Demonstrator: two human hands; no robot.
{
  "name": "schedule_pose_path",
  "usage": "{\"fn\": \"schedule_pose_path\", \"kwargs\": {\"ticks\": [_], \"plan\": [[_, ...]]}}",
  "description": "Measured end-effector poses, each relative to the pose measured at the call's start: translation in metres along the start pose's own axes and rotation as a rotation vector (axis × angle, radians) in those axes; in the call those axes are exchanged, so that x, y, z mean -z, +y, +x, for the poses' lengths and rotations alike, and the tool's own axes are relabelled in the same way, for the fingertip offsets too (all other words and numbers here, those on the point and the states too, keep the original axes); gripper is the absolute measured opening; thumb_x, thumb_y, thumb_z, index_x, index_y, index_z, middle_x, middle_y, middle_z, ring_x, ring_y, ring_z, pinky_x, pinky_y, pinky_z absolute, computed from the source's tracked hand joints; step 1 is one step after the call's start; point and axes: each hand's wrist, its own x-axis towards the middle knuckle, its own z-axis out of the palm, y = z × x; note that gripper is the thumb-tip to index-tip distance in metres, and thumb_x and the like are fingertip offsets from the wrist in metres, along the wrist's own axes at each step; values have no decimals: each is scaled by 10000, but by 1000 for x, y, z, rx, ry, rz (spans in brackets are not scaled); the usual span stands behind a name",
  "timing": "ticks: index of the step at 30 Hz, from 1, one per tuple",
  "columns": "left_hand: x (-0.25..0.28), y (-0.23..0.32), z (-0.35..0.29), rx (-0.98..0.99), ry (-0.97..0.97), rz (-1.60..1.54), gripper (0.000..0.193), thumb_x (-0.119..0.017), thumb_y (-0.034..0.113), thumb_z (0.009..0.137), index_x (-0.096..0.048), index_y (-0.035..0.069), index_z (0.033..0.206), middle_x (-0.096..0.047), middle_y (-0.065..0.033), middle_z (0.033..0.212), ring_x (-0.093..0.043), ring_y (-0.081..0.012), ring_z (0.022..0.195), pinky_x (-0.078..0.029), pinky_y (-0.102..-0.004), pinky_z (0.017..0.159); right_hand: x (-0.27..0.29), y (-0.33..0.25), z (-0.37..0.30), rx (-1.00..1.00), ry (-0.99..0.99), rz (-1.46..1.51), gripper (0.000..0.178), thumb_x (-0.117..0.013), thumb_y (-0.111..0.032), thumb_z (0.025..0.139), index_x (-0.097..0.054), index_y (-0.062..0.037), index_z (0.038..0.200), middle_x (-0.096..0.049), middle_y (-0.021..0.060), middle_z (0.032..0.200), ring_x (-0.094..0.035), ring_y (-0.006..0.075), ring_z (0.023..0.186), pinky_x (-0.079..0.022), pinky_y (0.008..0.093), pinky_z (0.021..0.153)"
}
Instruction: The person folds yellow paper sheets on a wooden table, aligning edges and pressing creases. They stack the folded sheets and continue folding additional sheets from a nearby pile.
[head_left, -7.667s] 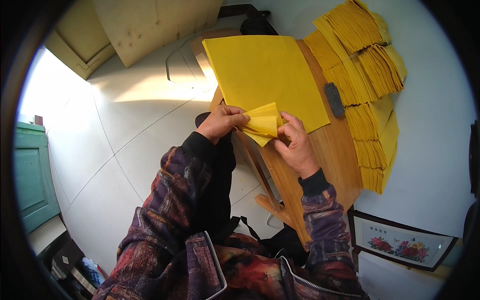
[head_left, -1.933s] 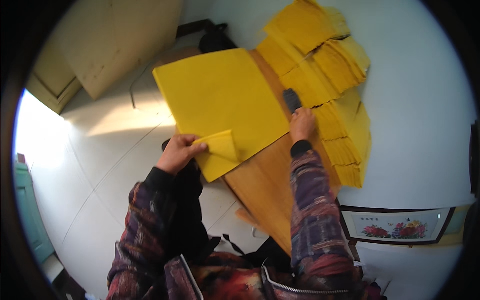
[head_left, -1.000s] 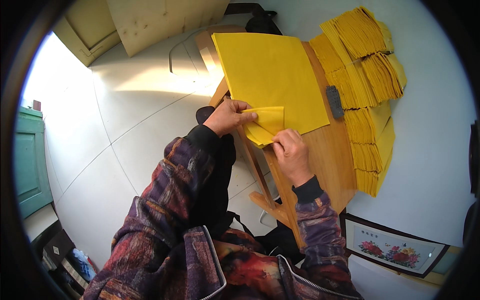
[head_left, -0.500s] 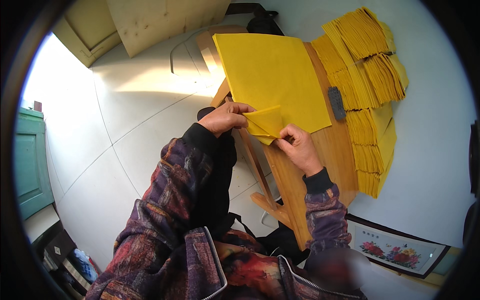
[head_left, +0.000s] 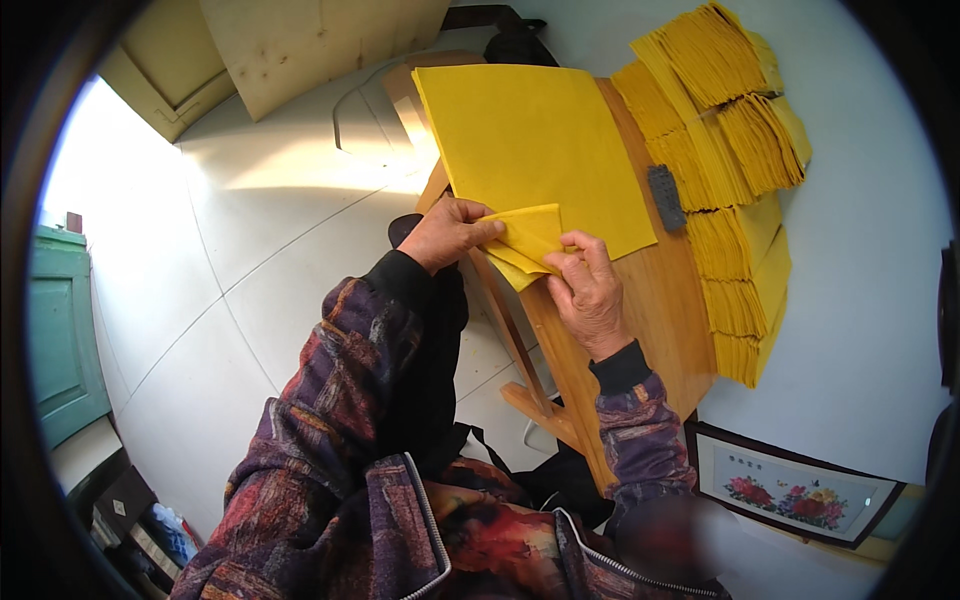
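My left hand (head_left: 447,236) pinches the left side of a folded yellow paper sheet (head_left: 530,232) between thumb and fingers. My right hand (head_left: 588,297) closes with bent fingers on the folded sheet's right edge, thumb beneath. The layers lie at a slant, with one pointed corner hanging below toward the table edge. Just behind it, a flat pile of large yellow sheets (head_left: 530,130) lies on the wooden table (head_left: 660,310); the folded sheet overlaps its near edge.
Bundles of folded yellow paper (head_left: 740,230) are packed along the table's right side by the wall. A dark grey block (head_left: 667,197) sits between them and the pile. A framed flower picture (head_left: 790,490) stands lower right. Pale floor tiles (head_left: 230,300) and a green cabinet (head_left: 68,325) are left.
My right hand has shifted its grip, its fingers now higher along the folded sheet's right edge. The fold looks a little flatter. My left hand still holds its side. The view has shifted slightly.
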Motion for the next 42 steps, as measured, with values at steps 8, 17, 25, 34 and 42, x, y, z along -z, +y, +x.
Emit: {"fn": "schedule_pose_path", "kwargs": {"ticks": [8, 17, 25, 34, 42], "plan": [[0, 2, 0, 12, 9, 12, 252, -645, 149, 890, -647, -66, 1022, -671, -71, 941, -617, -132, 834, -493, -243, 794, 4, 1, 3, 4, -83, 34, 220, -702, 57, 682, -633, -43, 866, -560, 114, 1060, -560, 274, 918, -485, 344, 766], [-1, 4, -5, -13, -14, -63, 246, -635, 127, 869, -664, -70, 1015, -681, -72, 931, -622, -138, 844, -483, -253, 818, 0, 8, 9, -147, -162, 276, 132, -665, 51, 751, -581, -17, 825, -551, 108, 1030, -568, 248, 923, -481, 300, 756], [2, 7, -6, 10, -29, -58, 263, -629, 179, 897, -668, -58, 1005, -680, -60, 919, -611, -123, 826, -481, -242, 803, 0, 11, 13, -271, -218, 434, 135, -668, 40, 773, -546, -13, 793, -538, 64, 994, -556, 168, 860, -464, 255, 707], [1, 2, -2, -15, -13, -22, 249, -618, 174, 900, -674, -54, 983, -684, -61, 884, -621, -127, 792, -493, -248, 785, -1, 13, 15, -294, -237, 456, 180, -691, 13, 781, -514, -19, 768, -526, 46, 976, -539, 138, 817, -452, 244, 669], [0, 5, -4, 6, -17, -14, 238, -623, 208, 915, -664, -16, 981, -662, -28, 882, -595, -104, 793, -481, -237, 761, -2, 12, 18, -300, -235, 419, 213, -707, -3, 780, -497, -30, 753, -536, 35, 985, -516, 117, 770, -431, 232, 639]]}}
